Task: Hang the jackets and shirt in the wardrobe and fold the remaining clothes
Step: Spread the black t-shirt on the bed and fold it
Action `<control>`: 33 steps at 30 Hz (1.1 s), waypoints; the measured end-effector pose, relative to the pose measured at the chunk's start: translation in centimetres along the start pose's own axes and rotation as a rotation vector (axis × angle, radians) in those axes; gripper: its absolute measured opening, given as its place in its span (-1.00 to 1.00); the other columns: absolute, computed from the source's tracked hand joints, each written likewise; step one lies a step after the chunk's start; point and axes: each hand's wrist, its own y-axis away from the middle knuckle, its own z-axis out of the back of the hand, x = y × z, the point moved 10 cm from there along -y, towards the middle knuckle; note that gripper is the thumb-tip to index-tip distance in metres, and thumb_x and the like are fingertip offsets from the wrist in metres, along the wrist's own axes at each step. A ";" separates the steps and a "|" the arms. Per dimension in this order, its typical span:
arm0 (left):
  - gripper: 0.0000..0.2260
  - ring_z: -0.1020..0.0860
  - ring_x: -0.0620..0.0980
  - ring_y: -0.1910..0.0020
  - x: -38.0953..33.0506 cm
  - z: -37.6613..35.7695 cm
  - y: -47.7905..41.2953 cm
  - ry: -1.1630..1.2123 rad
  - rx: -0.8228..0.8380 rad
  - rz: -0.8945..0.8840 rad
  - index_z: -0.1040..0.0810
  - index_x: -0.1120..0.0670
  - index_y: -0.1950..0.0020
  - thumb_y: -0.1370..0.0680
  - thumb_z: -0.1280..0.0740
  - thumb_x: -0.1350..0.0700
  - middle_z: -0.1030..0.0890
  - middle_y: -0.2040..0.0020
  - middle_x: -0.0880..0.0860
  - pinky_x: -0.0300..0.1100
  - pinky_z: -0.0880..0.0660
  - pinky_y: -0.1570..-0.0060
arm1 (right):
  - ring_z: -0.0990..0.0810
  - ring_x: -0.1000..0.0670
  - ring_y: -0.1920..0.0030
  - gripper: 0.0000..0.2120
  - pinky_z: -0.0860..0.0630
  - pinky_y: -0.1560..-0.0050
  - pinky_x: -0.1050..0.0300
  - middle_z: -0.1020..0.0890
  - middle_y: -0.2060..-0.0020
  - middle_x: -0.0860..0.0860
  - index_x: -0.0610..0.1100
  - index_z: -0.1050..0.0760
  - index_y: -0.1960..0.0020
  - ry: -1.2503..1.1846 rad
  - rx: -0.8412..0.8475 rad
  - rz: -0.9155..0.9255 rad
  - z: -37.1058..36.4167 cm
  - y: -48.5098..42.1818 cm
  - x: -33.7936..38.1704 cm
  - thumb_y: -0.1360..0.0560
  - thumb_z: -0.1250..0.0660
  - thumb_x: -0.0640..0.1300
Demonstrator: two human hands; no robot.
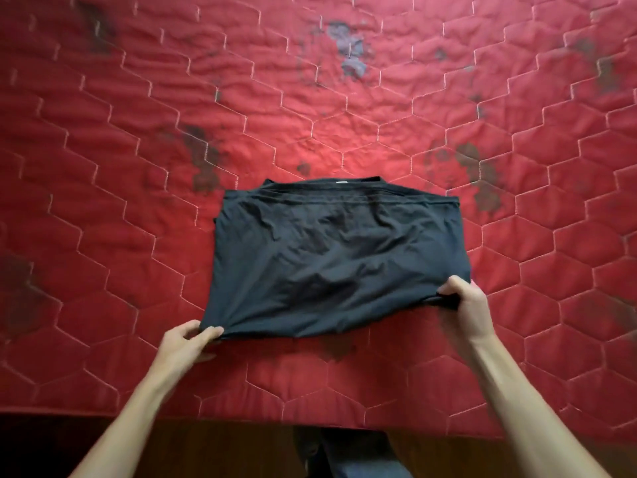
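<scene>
While the black garment [339, 257] lay folded on the bed [138, 167] | one near corner was pinched by the left hand [186, 343] | the other was gripped by the right hand [462, 300].

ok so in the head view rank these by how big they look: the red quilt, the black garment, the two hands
1. red quilt, covers most of the frame
2. black garment
3. left hand and right hand, about alike, so not ranked apart
</scene>
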 end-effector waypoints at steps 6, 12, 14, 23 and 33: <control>-0.60 -0.57 0.02 -0.09 -2.2 1.6 1.3 -0.063 -0.217 -0.114 -0.49 0.04 -0.24 -0.46 -0.53 0.09 -0.57 -0.13 0.07 0.08 -0.53 -0.18 | -0.49 0.40 -0.10 -0.71 -0.38 -0.13 0.46 -0.58 -0.08 0.14 -0.17 -0.65 0.03 0.479 0.467 0.477 -20.8 7.6 5.7 -0.28 -0.33 -0.33; -0.74 -0.56 0.03 -0.20 -6.9 1.3 -0.1 0.266 -0.235 -0.260 -0.57 0.06 -0.24 -0.63 -0.29 -0.04 -0.62 -0.19 0.05 -0.10 -0.43 -0.27 | -0.20 -0.07 -0.54 -0.61 -0.41 -0.35 0.05 0.11 -0.61 -0.10 -0.05 -0.45 -0.17 1.148 0.885 0.458 -31.3 11.6 -8.0 -0.39 -0.42 0.00; -0.53 -0.57 0.00 -0.23 -6.3 -0.4 -1.8 0.344 -0.100 -0.113 -0.56 0.00 -0.28 -0.53 -0.28 -0.29 -0.63 -0.22 0.00 0.02 -0.43 -0.34 | -0.19 -0.11 -0.53 -0.46 -0.44 -0.31 -0.02 0.19 -0.61 -0.06 0.02 -0.34 -0.34 1.225 0.944 0.356 -30.7 11.7 -11.4 -0.42 -0.41 0.06; -0.61 -0.64 0.06 -0.10 -5.2 -0.5 -5.0 0.040 -0.145 -0.076 -0.52 0.11 -0.21 -0.46 -0.53 0.06 -0.67 -0.04 0.05 0.05 -0.55 -0.18 | -0.41 -0.09 -0.32 -0.47 -0.41 -0.35 -0.04 -0.37 -0.38 -0.07 -0.10 -0.37 -0.40 1.167 0.293 0.600 -22.9 4.1 -6.9 -0.48 -0.40 -0.05; -0.51 -0.55 0.10 -0.12 -4.9 -0.5 -2.1 -0.292 -0.111 0.026 -0.50 0.03 -0.07 -0.42 -0.39 -0.34 -0.62 -0.05 0.03 0.01 -0.48 -0.14 | -0.69 0.13 0.05 -0.74 -0.57 0.02 0.13 -0.73 0.16 0.11 -0.06 -0.62 0.04 0.797 0.277 -0.184 -16.4 0.6 -11.8 -0.42 -0.51 0.10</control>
